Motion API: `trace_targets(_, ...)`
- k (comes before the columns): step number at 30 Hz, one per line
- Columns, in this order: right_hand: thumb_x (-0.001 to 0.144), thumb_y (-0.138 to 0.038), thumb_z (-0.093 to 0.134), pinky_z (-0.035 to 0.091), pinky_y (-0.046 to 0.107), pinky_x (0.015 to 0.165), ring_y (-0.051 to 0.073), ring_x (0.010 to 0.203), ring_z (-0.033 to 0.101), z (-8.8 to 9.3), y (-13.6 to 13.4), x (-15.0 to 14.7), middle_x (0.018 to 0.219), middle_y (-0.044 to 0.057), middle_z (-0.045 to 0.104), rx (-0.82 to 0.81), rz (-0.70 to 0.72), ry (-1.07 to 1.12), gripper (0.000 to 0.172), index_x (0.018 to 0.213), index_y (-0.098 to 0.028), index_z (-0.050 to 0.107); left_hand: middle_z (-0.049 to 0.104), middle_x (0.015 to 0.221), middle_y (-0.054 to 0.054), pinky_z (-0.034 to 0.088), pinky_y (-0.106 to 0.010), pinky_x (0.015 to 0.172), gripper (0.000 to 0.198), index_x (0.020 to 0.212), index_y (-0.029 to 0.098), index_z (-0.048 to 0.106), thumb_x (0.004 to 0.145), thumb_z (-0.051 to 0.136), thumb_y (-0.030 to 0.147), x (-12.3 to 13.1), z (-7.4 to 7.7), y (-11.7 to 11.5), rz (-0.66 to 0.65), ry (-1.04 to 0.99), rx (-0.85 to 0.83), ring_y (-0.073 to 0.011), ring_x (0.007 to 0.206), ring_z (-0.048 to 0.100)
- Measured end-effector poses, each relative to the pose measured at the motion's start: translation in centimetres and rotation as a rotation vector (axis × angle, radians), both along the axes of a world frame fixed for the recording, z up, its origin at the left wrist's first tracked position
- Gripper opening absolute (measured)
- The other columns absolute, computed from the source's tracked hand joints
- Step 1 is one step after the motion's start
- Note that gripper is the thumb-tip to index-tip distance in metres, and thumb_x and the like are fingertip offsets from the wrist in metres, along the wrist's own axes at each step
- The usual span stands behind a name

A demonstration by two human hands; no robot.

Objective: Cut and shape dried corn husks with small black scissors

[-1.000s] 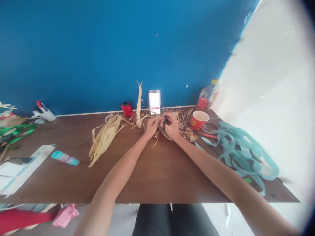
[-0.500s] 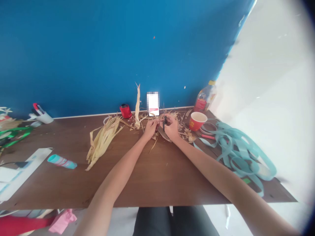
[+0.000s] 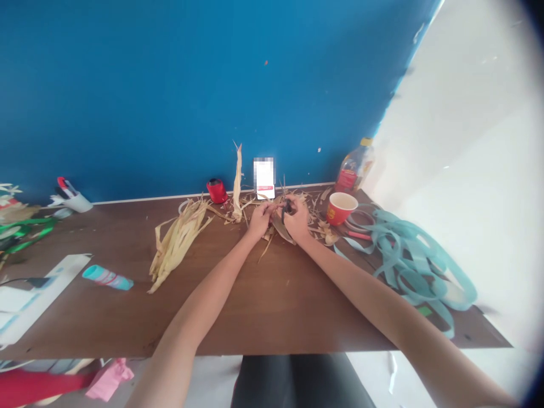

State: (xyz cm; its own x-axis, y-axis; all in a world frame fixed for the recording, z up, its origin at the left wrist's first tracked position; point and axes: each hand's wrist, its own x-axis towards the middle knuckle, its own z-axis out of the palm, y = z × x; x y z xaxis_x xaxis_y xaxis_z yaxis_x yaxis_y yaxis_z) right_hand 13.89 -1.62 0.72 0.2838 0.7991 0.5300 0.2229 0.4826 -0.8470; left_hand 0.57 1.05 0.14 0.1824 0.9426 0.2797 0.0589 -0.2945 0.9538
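The husk piece point(image 3: 280, 231), a brownish strip of dried corn husk, is at the centre of the frame, between and just below the two hands, over the dark wooden table point(image 3: 255, 311). Judged by appearance, it is very light, dry and papery: stiff along the grain, flexible across it, not slippery, and liable to split lengthwise or crack if bent sharply. Grip it flat between thumb and forefinger near an edge, with light pressure; avoid the thin, frayed ends. The black-handled scissors point(image 3: 285, 211) are rigid and should be held by the handle loops, clear of the blades, which point toward the top of the frame. Left hand point(image 3: 260, 220): fingers drawn together in a narrow pinch, apparently on the husk piece; the exact contact is too small to make out. Right hand point(image 3: 297, 218): fingers curled around the scissors' handles, fingertips close to those of the left hand. Whether the blades are spread cannot be told. Loose husk scraps point(image 3: 315, 211) lie around the hands; a larger bundle of corn husks point(image 3: 178, 243) lies left of centre, well apart from both hands.
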Motion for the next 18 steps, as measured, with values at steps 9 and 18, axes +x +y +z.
trace_targets(9, 0.07, -0.026, 0.061, 0.053, 0.037, 0.081, 0.022, 0.081, 0.067, -0.37, 0.21, -0.02, 0.089, 0.005, 0.071, -0.041, -0.033, -0.008, 0.04, 0.11, -0.019, 0.06, 0.059, 0.068, -0.001, 0.041, -0.023, 0.055, 0.021, 0.092, 0.016, 0.064, 0.087, 0.057, 0.035, 0.0, -0.16, 0.2, -0.001, 0.024, 0.03, -0.0109, 0.056, 0.051)
trace_targets(18, 0.069, -0.025, 0.059, 0.052, 0.037, 0.082, 0.023, 0.08, 0.067, -0.42, 0.2, 0.0, 0.088, 0.006, 0.072, -0.056, -0.069, -0.047, 0.039, 0.108, -0.019, 0.062, 0.068, 0.084, -0.004, 0.05, -0.027, 0.066, 0.015, 0.095, 0.015, 0.063, 0.084, 0.058, 0.024, 0.05, 0.08, 0.09, -0.014, -0.053, -0.025, -0.0119, 0.065, 0.06)
